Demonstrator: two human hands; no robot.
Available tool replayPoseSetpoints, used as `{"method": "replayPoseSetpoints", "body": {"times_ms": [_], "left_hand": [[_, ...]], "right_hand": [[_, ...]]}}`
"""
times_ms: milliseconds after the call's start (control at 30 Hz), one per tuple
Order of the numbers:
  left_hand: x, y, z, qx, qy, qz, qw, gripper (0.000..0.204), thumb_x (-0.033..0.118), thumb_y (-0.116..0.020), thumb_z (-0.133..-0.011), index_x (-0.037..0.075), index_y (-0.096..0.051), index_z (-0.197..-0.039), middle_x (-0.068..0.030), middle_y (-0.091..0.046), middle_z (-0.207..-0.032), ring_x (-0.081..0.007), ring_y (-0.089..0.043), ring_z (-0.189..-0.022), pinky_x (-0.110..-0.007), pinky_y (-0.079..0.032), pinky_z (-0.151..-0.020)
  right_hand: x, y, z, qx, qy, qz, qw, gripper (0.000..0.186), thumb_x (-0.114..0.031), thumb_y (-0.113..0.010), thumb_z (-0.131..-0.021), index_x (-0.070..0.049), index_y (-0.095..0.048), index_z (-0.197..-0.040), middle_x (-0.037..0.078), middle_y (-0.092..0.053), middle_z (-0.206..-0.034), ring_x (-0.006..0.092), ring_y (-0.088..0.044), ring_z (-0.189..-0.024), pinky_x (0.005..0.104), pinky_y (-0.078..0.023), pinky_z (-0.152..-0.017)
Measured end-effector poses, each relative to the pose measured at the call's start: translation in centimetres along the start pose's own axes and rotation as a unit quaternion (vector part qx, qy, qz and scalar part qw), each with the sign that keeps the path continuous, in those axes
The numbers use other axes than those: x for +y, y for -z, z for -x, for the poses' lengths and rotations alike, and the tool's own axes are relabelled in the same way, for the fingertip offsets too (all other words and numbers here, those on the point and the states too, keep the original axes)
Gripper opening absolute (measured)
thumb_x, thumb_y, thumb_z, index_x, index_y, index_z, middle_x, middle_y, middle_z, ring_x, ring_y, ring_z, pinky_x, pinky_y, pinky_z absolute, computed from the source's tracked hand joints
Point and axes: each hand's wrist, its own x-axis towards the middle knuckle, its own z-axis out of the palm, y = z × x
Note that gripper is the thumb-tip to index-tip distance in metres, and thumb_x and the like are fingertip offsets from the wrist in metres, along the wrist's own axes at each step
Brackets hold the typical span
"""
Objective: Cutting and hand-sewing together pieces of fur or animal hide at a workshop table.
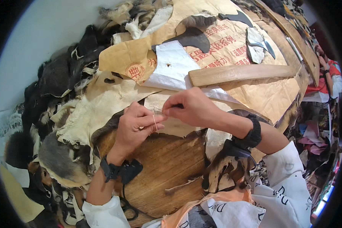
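A thin white thread (154,122) runs over the fingers of my left hand (135,123), whose thumb and fingers are pinched together on it. Close beside it, my right hand (192,108) is curled, with thumb and forefinger pinched at the thread's other end. Whether a needle is between those fingertips is too small to tell. Both hands hover over a cream-coloured hide (98,100) with dark fur at its edge, lying skin side up. Beneath it shows a worn wooden board (167,159). Black straps with small devices circle both wrists.
Beyond my hands lie brown printed paper (279,95), a white woven sheet (171,62) and a wooden bar (239,75). Dark curved blades (197,40) rest farther back. Fur scraps (57,78) heap up at left. Another person's arm (326,70) shows at far right.
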Motion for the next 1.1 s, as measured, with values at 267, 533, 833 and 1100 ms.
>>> {"method": "replayPoseSetpoints", "body": {"times_ms": [267,533,833,1100], "left_hand": [[-1.1,-1.4,-0.8,0.089,0.095,-0.012,0.991,0.012,0.011,-0.067,-0.073,0.006,-0.069,-0.084,-0.0065,-0.058,-0.074,-0.0215,-0.053,-0.074,-0.031,-0.044,-0.066],[-0.7,-1.1,-1.3,0.083,0.086,-0.038,0.992,0.015,0.01,-0.069,-0.071,0.007,-0.068,-0.086,-0.0062,-0.053,-0.073,-0.0225,-0.053,-0.073,-0.032,-0.044,-0.064],[0.8,-0.7,-0.7,0.12,0.169,0.001,0.978,0.018,0.011,-0.07,-0.072,0.009,-0.071,-0.09,-0.0045,-0.056,-0.073,-0.016,-0.051,-0.074,-0.028,-0.043,-0.064],[-2.3,-1.9,-0.8,0.072,0.093,-0.047,0.992,0.008,0.01,-0.062,-0.078,0.002,-0.062,-0.081,-0.0091,-0.056,-0.079,-0.0262,-0.052,-0.076,-0.034,-0.043,-0.071]], "right_hand": [[1.8,-1.0,0.4,0.055,0.152,0.182,0.97,0.011,-0.007,-0.062,-0.07,-0.003,-0.067,-0.079,0.012,-0.062,-0.069,0.0263,-0.06,-0.06,0.0339,-0.046,-0.056],[-1.1,1.1,1.4,-0.202,0.156,-0.098,0.962,0.01,-0.003,-0.065,-0.074,-0.002,-0.066,-0.084,0.007,-0.064,-0.075,0.0153,-0.06,-0.066,0.0268,-0.047,-0.06],[1.5,-1.1,-0.2,0.012,0.114,0.08,0.99,0.011,-0.006,-0.063,-0.07,-0.003,-0.067,-0.08,0.011,-0.065,-0.072,0.0209,-0.061,-0.058,0.029,-0.047,-0.056],[-0.4,2.8,1.6,-0.209,0.148,-0.115,0.96,0.005,-0.004,-0.063,-0.075,-0.001,-0.067,-0.078,0.008,-0.065,-0.068,0.0146,-0.06,-0.06,0.0255,-0.047,-0.055]]}}
